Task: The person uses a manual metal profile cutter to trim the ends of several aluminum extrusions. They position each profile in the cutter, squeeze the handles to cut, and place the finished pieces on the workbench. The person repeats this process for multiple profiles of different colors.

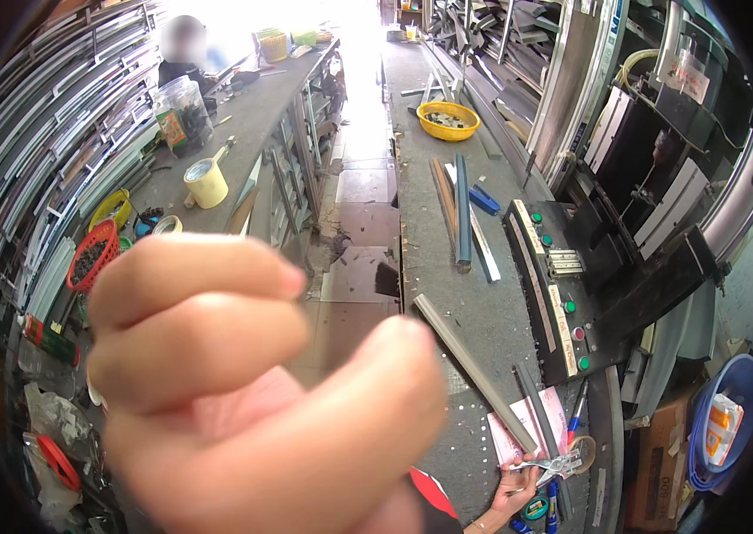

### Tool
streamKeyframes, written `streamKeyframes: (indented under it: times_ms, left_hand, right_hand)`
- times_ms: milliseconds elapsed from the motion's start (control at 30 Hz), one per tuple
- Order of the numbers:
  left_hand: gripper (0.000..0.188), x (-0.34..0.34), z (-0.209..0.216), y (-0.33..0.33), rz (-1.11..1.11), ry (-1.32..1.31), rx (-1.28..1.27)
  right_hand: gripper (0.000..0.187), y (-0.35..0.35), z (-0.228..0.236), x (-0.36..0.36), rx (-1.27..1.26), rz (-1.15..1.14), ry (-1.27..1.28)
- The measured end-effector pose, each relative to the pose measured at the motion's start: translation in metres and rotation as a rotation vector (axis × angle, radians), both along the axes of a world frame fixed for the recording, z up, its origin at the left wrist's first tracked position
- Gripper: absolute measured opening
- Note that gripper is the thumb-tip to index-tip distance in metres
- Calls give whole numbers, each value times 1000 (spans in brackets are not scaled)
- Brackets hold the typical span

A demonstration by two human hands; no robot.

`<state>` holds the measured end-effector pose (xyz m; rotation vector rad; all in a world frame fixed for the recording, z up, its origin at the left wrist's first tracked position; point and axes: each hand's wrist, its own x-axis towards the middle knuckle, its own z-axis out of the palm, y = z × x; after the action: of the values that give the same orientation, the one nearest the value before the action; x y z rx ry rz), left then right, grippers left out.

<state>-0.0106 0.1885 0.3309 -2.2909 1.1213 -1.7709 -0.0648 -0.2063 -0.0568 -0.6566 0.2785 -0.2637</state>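
Note:
Close to the camera, my left hand [243, 374] fills much of the lower left, blurred. Its fingers are loosely curled, the thumb stands apart from them, and nothing shows inside. Far smaller at the lower right, my right hand [515, 488] is closed on the handles of silver metal pliers [560, 465]. The near end of a long grey strip [474, 374] lies just by the pliers; whether they touch I cannot tell. Beneath are a pink printed sheet [506, 434] and a darker strip [532, 400]. A tape roll [584, 452], a green roll [535, 508] and blue pens [553, 507] sit around that hand.
On the right bench stand a yellow basket of small parts [448, 121], several long strips [463, 214] and a button panel [563, 303]. The left bench carries a cream tape roll [206, 182] and a red basket [93, 255]. A person [182, 62] is at the far left.

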Motion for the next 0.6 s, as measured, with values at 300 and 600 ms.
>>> streamKeyframes:
  times_ms: [300, 600]
  left_hand:
    - [21, -8, 1, 17, -355, -512, -20]
    - [31, 63, -40, -19, -704, -435, 365]
  right_hand:
    - [34, -8, -10, -4, -5, -29, 63]
    - [35, -11, -31, -19, -558, -159, 80]
